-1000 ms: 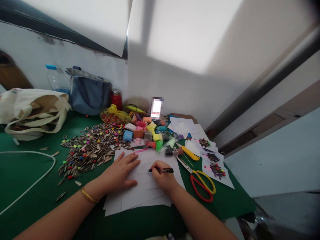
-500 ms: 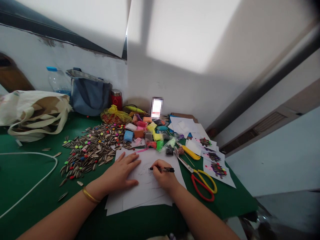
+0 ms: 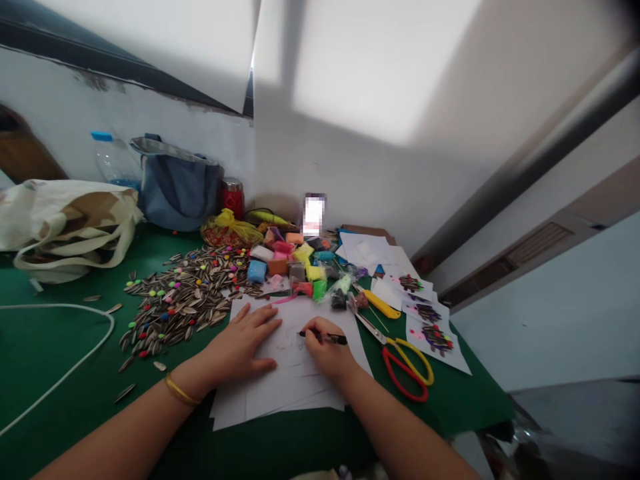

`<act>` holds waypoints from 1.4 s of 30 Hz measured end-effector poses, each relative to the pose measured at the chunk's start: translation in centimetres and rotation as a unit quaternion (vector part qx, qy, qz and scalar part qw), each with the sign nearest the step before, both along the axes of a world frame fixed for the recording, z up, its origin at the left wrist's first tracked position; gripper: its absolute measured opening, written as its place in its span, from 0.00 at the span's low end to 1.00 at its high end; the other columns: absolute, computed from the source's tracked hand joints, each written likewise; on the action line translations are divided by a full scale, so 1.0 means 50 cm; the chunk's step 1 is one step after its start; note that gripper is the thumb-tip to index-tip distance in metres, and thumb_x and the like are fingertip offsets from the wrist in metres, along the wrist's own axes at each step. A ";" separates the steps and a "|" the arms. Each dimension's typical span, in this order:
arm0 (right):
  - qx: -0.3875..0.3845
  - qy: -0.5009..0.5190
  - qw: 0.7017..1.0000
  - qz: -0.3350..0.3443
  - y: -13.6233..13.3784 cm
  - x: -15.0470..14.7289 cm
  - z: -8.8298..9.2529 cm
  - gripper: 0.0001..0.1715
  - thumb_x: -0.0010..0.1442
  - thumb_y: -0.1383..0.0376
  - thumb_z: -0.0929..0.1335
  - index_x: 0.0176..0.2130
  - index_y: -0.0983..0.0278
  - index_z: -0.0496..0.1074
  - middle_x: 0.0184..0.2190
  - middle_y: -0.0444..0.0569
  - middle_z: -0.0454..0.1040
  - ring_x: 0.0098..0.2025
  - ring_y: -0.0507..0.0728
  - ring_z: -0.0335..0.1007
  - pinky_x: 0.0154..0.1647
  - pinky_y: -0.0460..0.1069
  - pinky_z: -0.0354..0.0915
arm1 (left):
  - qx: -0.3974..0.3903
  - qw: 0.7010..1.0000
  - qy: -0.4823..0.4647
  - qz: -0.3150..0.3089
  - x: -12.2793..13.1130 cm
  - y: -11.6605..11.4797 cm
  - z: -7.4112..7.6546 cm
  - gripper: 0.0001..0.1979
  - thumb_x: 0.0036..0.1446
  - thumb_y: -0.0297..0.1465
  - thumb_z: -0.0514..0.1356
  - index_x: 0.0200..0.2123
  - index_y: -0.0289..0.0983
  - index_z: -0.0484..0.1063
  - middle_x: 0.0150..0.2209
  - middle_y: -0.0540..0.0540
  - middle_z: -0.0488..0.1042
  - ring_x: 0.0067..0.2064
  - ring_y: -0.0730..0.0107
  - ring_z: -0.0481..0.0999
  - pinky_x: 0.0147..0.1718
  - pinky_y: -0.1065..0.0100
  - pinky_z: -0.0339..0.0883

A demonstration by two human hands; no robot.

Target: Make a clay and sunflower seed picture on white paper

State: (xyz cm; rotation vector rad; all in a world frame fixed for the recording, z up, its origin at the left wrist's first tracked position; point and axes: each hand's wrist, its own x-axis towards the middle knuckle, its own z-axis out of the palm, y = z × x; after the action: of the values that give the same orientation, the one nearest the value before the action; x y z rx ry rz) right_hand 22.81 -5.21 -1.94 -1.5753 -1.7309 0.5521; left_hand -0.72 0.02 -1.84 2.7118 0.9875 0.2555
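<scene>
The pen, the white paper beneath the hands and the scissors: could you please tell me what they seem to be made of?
Pen: probably plastic, given the slight shine on its dark barrel.
Paper: matte paper, judging by its thin, flat, overlapping sheets.
Scissors: blades likely metal, from their silvery-grey look; smooth red and yellow handles, perhaps plastic or plastic-coated.

The green desk [image 3: 465, 397] carries striped seeds [image 3: 214, 310] mixed with coloured balls [image 3: 171, 311], white paper [image 3: 270, 397], red-and-yellow scissors [image 3: 385, 340], a yellow cutter [image 3: 383, 305] and coloured packets [image 3: 277, 267]. A white cable [image 3: 113, 326] and cream bag [image 3: 117, 200] lie at the left; a blue bag [image 3: 179, 195] and red flask [image 3: 233, 198] stand behind.
</scene>
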 end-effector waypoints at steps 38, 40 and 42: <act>-0.004 0.025 1.000 -0.019 0.001 0.009 0.003 0.09 0.57 0.69 0.63 0.33 0.62 0.73 0.30 0.46 0.75 0.36 0.55 0.70 0.37 0.47 0.63 | -0.007 1.000 0.004 -0.001 -0.001 0.001 0.002 0.40 0.51 0.46 0.65 0.65 0.43 0.59 0.68 0.39 0.56 0.68 0.48 0.54 0.66 0.42 0.38; -0.007 0.031 0.999 -0.020 0.000 0.010 0.003 0.10 0.57 0.69 0.63 0.33 0.62 0.73 0.30 0.46 0.75 0.35 0.55 0.70 0.37 0.47 0.63 | -0.005 1.000 0.004 -0.002 -0.001 0.001 0.000 0.40 0.51 0.46 0.65 0.65 0.43 0.59 0.68 0.39 0.55 0.68 0.49 0.54 0.66 0.42 0.38; -0.008 0.025 0.999 -0.021 -0.001 0.009 0.004 0.10 0.57 0.69 0.63 0.33 0.62 0.73 0.30 0.46 0.75 0.35 0.55 0.70 0.37 0.47 0.63 | -0.004 1.000 0.000 -0.003 -0.001 0.002 -0.002 0.40 0.51 0.46 0.65 0.65 0.43 0.59 0.68 0.39 0.55 0.68 0.49 0.54 0.66 0.42 0.38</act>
State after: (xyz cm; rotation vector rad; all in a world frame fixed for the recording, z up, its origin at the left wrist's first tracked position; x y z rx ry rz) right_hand 23.25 -5.28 -1.75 -1.5908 -1.6567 0.5817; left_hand -0.79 0.10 -1.92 2.7061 0.9781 0.2498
